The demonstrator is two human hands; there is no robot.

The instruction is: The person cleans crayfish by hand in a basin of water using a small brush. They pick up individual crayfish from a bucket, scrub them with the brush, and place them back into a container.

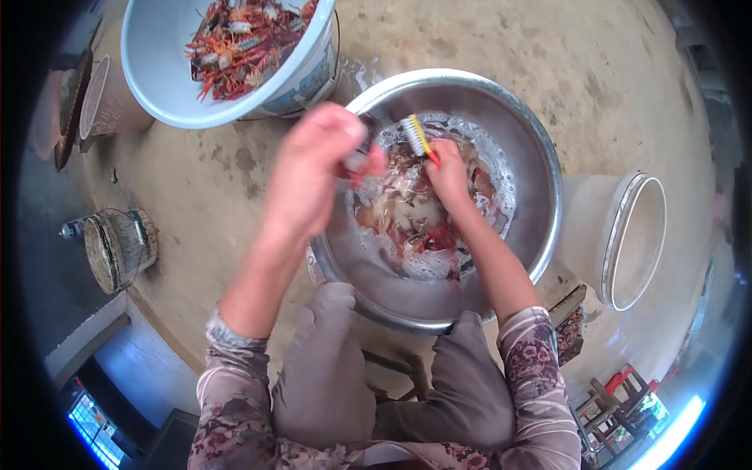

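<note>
My left hand [309,168], smeared a little by motion, is closed on a dark red crayfish [359,158] over the left rim of a wide metal basin [533,172]. My right hand [446,172] grips a small brush [416,135] by its red handle. The brush has white bristles and a yellow edge, and it is tilted up above the water. Foamy, murky water fills the middle of the basin, with several red crayfish [435,235] partly under it. The brush and the held crayfish are apart.
A pale blue basin [149,86] holding a heap of crayfish [251,47] sits at the upper left, by a bucket [309,82]. To the right a white bucket [587,227] lies on its side. A stained pail [117,251] stands left; wooden stools [615,407] are at lower right.
</note>
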